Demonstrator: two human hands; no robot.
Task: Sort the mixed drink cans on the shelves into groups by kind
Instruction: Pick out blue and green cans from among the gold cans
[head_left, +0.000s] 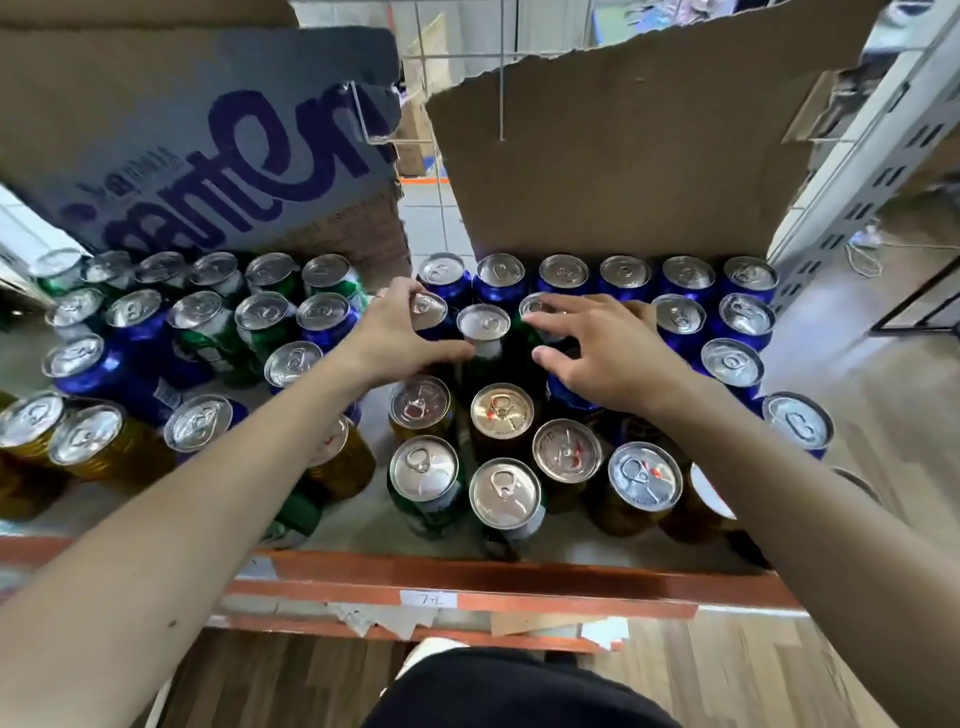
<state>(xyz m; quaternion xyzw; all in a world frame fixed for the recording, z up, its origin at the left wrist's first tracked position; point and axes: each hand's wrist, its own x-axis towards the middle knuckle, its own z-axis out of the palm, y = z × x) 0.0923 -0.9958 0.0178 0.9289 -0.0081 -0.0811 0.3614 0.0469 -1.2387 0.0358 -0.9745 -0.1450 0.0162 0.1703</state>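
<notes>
Silver-topped drink cans stand mixed on the shelf (363, 525). Blue cans (563, 275) line the back right, gold cans (501, 413) and green cans (423, 467) stand at the front, and a blue, green and gold mix (205, 317) fills the left. My left hand (397, 332) curls round a blue can (428, 309) in the second row, its thumb tip against a taller green can (483, 322). My right hand (608, 353) reaches over another green can (537, 312), fingers across its top and thumb below it.
Torn cardboard flaps stand behind the cans, a printed one (208, 140) at left and a plain one (623, 156) at right. An orange shelf rail (467, 577) runs along the front edge. A grey perforated upright (857, 182) bounds the right side.
</notes>
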